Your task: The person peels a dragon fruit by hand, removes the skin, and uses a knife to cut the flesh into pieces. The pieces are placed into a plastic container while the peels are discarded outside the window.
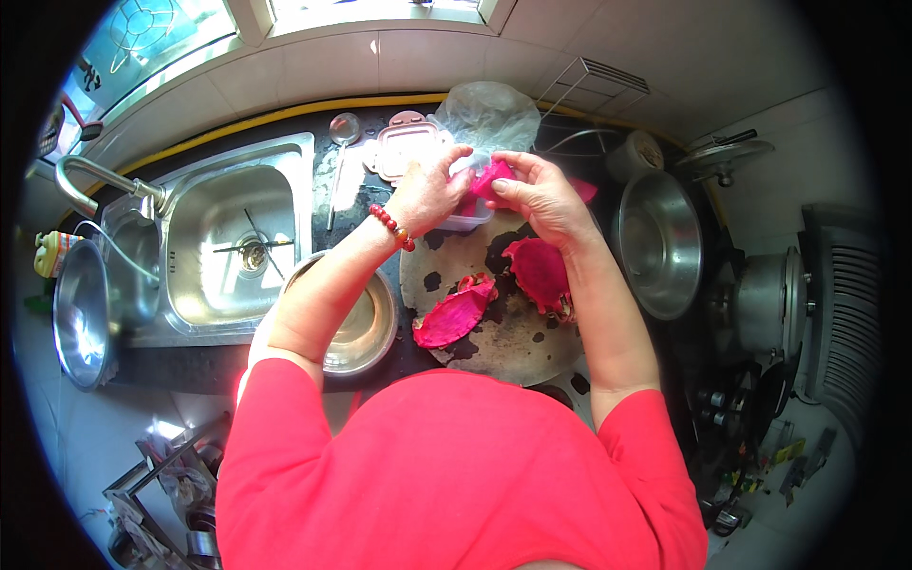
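Note:
My right hand [538, 196] pinches a bright pink chunk of dragon fruit [491, 179] between thumb and fingers. Fingers apart, my left hand [432, 187] is just left of that chunk; whether its thumb touches the fruit I cannot tell. Below both hands sits a clear plastic food container [463, 223], partly hidden, with pink fruit inside. It stands at the far side of a round, dark-stained chopping board [427, 260]. Two pieces of dragon fruit peel, one on the left [456, 313] and one on the right [536, 269], lie on the board. Another pink piece [584, 189] shows beyond my right wrist.
A pink-rimmed container lid [407, 151], a ladle [335, 178] and a clear plastic bag [491, 114] lie behind. To the left are a steel sink [235, 285] and a metal bowl [370, 328], partly under my forearm. A large steel basin [659, 246] stands right.

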A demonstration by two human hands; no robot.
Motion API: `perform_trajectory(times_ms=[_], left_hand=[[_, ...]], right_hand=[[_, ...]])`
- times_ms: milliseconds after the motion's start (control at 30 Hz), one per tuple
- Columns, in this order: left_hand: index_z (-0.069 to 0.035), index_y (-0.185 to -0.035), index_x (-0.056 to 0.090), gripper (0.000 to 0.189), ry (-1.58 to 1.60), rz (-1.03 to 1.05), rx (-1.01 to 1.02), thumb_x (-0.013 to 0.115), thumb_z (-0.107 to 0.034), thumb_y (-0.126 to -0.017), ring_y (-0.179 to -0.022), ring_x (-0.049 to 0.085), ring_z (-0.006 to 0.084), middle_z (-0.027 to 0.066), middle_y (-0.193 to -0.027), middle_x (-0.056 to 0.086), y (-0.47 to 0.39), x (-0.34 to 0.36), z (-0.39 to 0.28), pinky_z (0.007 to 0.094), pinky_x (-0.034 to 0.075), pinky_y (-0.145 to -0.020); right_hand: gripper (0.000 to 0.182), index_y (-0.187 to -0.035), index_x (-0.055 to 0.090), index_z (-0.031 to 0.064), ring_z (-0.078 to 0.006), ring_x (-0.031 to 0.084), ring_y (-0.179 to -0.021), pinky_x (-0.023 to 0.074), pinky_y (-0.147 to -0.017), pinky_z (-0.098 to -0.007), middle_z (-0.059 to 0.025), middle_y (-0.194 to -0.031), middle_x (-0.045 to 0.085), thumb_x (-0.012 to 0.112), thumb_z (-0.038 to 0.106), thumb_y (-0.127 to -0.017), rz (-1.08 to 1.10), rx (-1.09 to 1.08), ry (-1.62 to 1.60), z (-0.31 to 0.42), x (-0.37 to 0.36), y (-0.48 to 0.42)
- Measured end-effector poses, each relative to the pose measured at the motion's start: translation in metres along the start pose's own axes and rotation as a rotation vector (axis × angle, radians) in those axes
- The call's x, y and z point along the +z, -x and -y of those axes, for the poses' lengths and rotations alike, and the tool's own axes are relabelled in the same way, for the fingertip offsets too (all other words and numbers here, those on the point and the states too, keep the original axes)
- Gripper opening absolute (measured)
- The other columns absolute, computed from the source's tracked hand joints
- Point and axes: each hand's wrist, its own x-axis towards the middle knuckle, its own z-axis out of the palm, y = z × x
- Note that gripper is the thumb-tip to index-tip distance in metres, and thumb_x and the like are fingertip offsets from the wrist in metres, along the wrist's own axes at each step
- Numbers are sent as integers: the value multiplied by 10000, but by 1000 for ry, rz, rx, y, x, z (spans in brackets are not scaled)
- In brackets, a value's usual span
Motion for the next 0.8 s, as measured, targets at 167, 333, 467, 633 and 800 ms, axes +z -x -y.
perform_trajectory(times_ms=[167, 333, 467, 633, 800], left_hand=[[7, -1106, 546, 341, 583, 232, -215, 632, -206, -854, -799, 620, 145, 96, -968, 622, -2, 2, -1, 255, 523, -695], [9, -1092, 548, 327, 677, 232, -139, 649, -174, -840, -799, 596, 110, 78, -953, 606, 1, 6, 9, 235, 526, -685], [14, -1107, 551, 339, 709, 261, -139, 649, -168, -839, -813, 593, 113, 78, -970, 608, 8, 4, 6, 248, 525, -710], [8, -1115, 560, 346, 769, 310, -138, 649, -182, -839, -818, 597, 118, 76, -976, 613, 9, -3, 7, 267, 521, -735], [4, -1063, 580, 319, 967, 249, -176, 664, -188, -823, -751, 591, 110, 84, -926, 618, 10, -3, 10, 246, 520, -686]], right_hand=[[463, -1212, 467, -58, -143, 571, -923, 502, -792, -265, -108, -1050, 585, 612, -54, -773, -11, -117, 315, -1, 11, 3], [401, -1150, 540, -32, -131, 556, -960, 461, -857, -274, -71, -1055, 583, 647, -3, -765, 24, -167, 601, 7, 22, 10], [377, -1120, 563, -30, -124, 562, -954, 461, -863, -270, -66, -1035, 598, 659, -2, -757, 68, -122, 630, 10, 19, 12], [378, -1097, 580, -28, -88, 579, -875, 479, -799, -239, -45, -970, 628, 668, -42, -730, 84, -60, 496, 13, 15, 13], [380, -1146, 546, -41, -122, 591, -906, 473, -839, -254, -68, -1008, 616, 600, -44, -769, 132, -53, 366, 16, 12, 12]])
